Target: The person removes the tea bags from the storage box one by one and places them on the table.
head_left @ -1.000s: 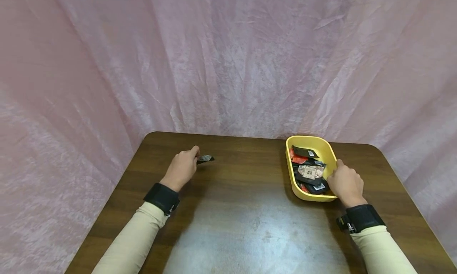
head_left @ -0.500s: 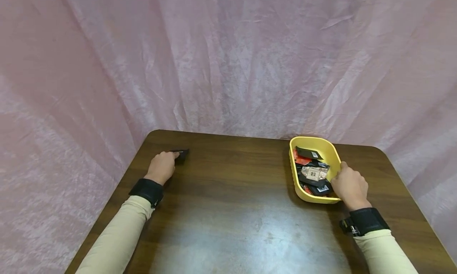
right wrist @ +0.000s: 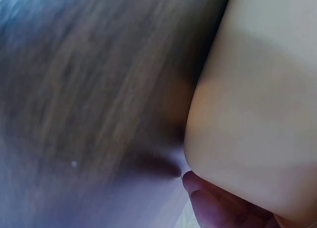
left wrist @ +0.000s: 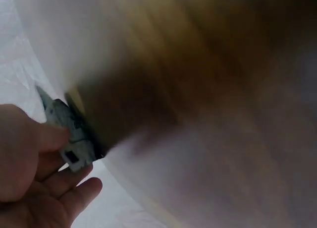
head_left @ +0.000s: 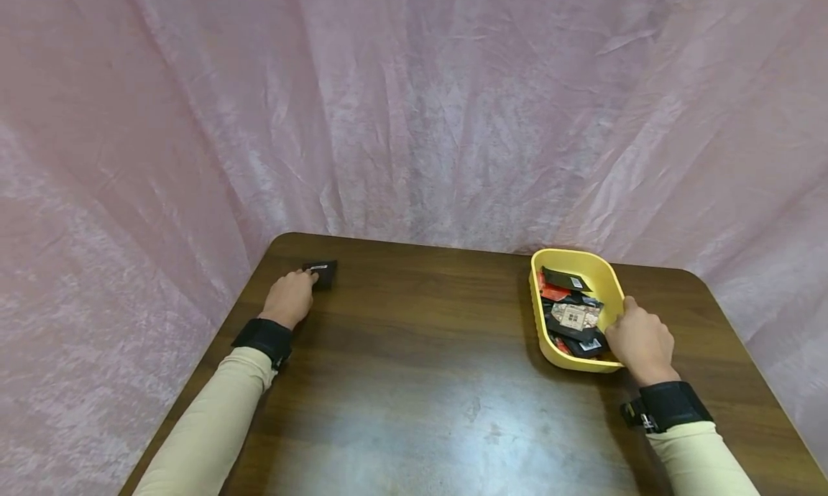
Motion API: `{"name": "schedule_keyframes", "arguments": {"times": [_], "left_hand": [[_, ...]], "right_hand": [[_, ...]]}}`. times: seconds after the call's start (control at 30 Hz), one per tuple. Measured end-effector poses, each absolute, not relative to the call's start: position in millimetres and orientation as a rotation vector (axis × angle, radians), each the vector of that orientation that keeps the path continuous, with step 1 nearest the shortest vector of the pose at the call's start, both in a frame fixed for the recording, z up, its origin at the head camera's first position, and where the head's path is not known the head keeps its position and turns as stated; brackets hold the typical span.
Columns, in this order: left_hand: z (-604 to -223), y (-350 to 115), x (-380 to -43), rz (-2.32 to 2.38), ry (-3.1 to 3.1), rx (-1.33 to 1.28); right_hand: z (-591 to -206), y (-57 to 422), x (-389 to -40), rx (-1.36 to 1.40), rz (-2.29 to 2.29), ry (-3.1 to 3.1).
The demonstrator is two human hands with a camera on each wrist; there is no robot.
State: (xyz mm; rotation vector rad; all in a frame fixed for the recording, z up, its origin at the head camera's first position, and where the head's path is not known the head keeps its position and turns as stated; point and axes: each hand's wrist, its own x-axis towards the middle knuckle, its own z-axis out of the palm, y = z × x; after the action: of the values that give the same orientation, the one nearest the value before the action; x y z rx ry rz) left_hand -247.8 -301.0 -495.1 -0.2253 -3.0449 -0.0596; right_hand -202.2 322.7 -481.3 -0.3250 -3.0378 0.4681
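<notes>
My left hand (head_left: 289,297) is at the far left corner of the table with a small black sachet (head_left: 323,273). In the left wrist view the thumb and fingers pinch that sachet, whose pale green-grey printed face shows. My right hand (head_left: 642,341) holds the right side of a yellow plastic basket (head_left: 540,338) at the rim. Several black and red sachets (head_left: 574,316) lie in the basket, one with a patterned pale label. In the right wrist view, fingertips (right wrist: 213,203) curl under the basket's wall, which hides the rest of the hand.
The brown wooden table (head_left: 414,323) has rounded far corners, and glare spreads over its near middle. Right behind its far edge hangs a pink velvet curtain (head_left: 414,122). Each wrist wears a black strap (head_left: 265,340).
My left hand has carried the sachet leftward to the table's far left corner, where the sachet now appears flatter. My right hand stays on the basket; the head view has shifted slightly.
</notes>
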Motion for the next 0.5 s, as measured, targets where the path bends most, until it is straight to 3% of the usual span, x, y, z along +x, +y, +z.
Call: {"name": "schedule_keyframes", "arguments": {"times": [0.5], "left_hand": [[-496.5, -322.6, -282.7, -0.260, -3.189, -0.281]], "right_hand": [[-480.5, 324.6, -201.3, -0.298, 0.442, -3.019]]}}
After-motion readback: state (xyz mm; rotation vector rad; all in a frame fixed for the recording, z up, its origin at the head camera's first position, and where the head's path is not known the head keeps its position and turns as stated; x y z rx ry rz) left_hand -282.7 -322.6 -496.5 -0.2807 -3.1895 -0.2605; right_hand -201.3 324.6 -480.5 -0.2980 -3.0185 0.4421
